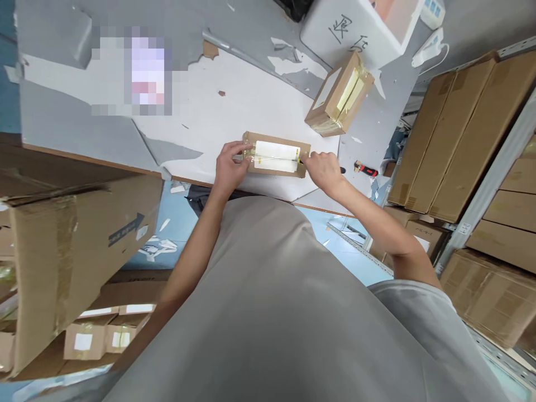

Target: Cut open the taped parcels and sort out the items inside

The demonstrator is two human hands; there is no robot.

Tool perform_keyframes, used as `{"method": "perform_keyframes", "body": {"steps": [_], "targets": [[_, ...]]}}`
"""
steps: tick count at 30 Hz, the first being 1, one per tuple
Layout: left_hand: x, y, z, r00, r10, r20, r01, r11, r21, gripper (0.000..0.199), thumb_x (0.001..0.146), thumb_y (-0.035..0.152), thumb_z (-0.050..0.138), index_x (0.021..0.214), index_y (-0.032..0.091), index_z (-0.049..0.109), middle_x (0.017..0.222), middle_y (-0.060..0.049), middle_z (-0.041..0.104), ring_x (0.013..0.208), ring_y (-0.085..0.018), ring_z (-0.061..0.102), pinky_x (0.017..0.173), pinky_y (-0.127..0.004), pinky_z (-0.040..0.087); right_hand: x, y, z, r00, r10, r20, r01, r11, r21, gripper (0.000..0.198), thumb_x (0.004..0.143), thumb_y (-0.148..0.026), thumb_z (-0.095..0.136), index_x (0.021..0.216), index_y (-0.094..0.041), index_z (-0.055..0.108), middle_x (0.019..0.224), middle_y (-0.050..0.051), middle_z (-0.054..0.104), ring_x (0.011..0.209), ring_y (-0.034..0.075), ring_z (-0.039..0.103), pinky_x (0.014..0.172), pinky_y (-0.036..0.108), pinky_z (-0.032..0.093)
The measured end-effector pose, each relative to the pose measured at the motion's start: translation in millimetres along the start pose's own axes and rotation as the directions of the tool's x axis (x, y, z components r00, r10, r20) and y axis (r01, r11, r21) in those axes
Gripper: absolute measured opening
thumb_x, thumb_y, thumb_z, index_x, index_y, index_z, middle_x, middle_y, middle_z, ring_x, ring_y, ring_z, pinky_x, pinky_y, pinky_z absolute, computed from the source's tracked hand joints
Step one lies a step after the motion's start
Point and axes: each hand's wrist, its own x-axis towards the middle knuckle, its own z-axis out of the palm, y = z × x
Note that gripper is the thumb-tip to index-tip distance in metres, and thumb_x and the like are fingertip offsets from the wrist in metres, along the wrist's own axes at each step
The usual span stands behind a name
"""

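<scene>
A small cardboard box [272, 172] lies lengthwise near the table's front edge, with white labels and clear tape on its top face. A seam runs along the middle of that face, between the labels. My left hand [229, 166] grips the box's left end, its fingers on top and thumb on the near side. At the right end, my right hand [324, 170] is closed around a slim tool. Only the tool's black handle end [342, 170] shows clearly behind the fist. Its front part is mostly hidden by the fingers, close to the seam.
A second taped cardboard box [339, 95] stands behind to the right, before a white foam box [355, 33]. A red and black cutter [366, 169] lies at the right. Shelves of cartons [456, 134] stand right; a large carton [84, 240] stands left.
</scene>
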Motion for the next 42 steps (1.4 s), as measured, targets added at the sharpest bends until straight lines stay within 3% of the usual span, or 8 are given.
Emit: {"method": "perform_keyframes", "body": {"steps": [3,6,13,21,26,32,37,42], "targets": [[-1.7,6.0,-1.7,1.0,0.007,-0.016,-0.007,1.0,0.013,0.045,0.106,0.061,0.074,0.139,0.03,0.082,0.153,-0.012,0.071,0.137,-0.031,0.071,0.102,-0.04,0.069,-11.5,26.1,14.6,1.0,0.023,0.006,-0.023,1.0,0.011,0.048,0.12,-0.015,0.038,0.15,-0.013,0.075,0.133,0.028,0.081,0.121,0.038,0.078,0.093,0.043,0.046],[-3.2,10.2,-1.3,1.0,0.005,-0.03,-0.004,1.0,0.029,0.047,0.106,0.061,0.074,0.139,0.03,0.082,0.153,-0.012,0.071,0.139,-0.031,0.071,0.102,-0.04,0.069,-15.0,29.7,18.1,0.999,0.002,-0.05,0.001,0.998,0.057,0.045,0.124,-0.027,0.04,0.152,-0.017,0.073,0.134,0.026,0.081,0.118,0.036,0.079,0.091,0.041,0.046],[-2.9,9.6,-0.8,1.0,-0.009,-0.021,0.01,0.998,0.066,0.051,0.105,0.061,0.072,0.143,0.028,0.079,0.155,-0.014,0.07,0.136,-0.03,0.073,0.104,-0.041,0.069,15.1,-25.9,0.0,0.959,-0.211,-0.192,0.242,0.957,0.158,0.048,0.127,-0.041,0.036,0.156,-0.023,0.069,0.139,0.02,0.081,0.119,0.035,0.078,0.094,0.039,0.05],[-3.8,6.0,2.3,0.998,-0.028,-0.047,0.03,0.999,0.045,0.05,0.104,0.062,0.074,0.142,0.029,0.08,0.157,-0.013,0.071,0.132,-0.029,0.074,0.104,-0.042,0.069,44.8,-49.5,-5.0,0.945,-0.262,-0.194,0.283,0.955,0.085,0.05,0.12,-0.014,0.036,0.158,-0.017,0.068,0.139,0.022,0.081,0.123,0.034,0.078,0.097,0.042,0.054],[-3.2,5.3,3.8,0.997,-0.029,-0.068,0.032,0.999,0.044,0.049,0.104,0.06,0.074,0.141,0.029,0.081,0.156,-0.014,0.071,0.133,-0.03,0.074,0.105,-0.044,0.07,41.5,-54.5,-14.7,0.932,-0.32,-0.173,0.336,0.939,0.077,0.048,0.122,-0.012,0.035,0.157,-0.01,0.068,0.14,0.023,0.081,0.124,0.031,0.076,0.099,0.04,0.052],[-2.1,5.8,0.6,0.997,-0.034,-0.063,0.038,0.997,0.062,0.048,0.102,0.058,0.076,0.14,0.029,0.082,0.155,-0.013,0.072,0.132,-0.03,0.074,0.101,-0.041,0.07,31.5,-52.1,-6.8,0.973,-0.196,-0.122,0.21,0.971,0.116,0.054,0.113,0.002,0.034,0.144,-0.005,0.077,0.143,0.029,0.08,0.129,0.035,0.077,0.097,0.04,0.055],[-3.1,9.3,7.8,0.998,-0.036,-0.054,0.038,0.998,0.041,0.045,0.1,0.05,0.075,0.137,0.028,0.083,0.154,-0.013,0.074,0.137,-0.031,0.073,0.1,-0.041,0.069,5.2,-9.2,15.4,0.997,-0.051,-0.058,0.058,0.99,0.129,0.053,0.109,0.006,0.038,0.138,-0.005,0.08,0.137,0.03,0.082,0.129,0.037,0.08,0.094,0.041,0.055],[-4.1,17.8,21.3,1.0,-0.022,0.008,0.021,0.998,0.062,0.041,0.101,0.046,0.072,0.136,0.028,0.083,0.154,-0.013,0.074,0.143,-0.032,0.07,0.102,-0.042,0.069,-17.2,18.8,37.2,1.0,-0.008,-0.026,0.011,0.991,0.133,0.054,0.109,0.005,0.038,0.14,-0.009,0.079,0.136,0.027,0.083,0.125,0.035,0.082,0.09,0.039,0.052]]}}
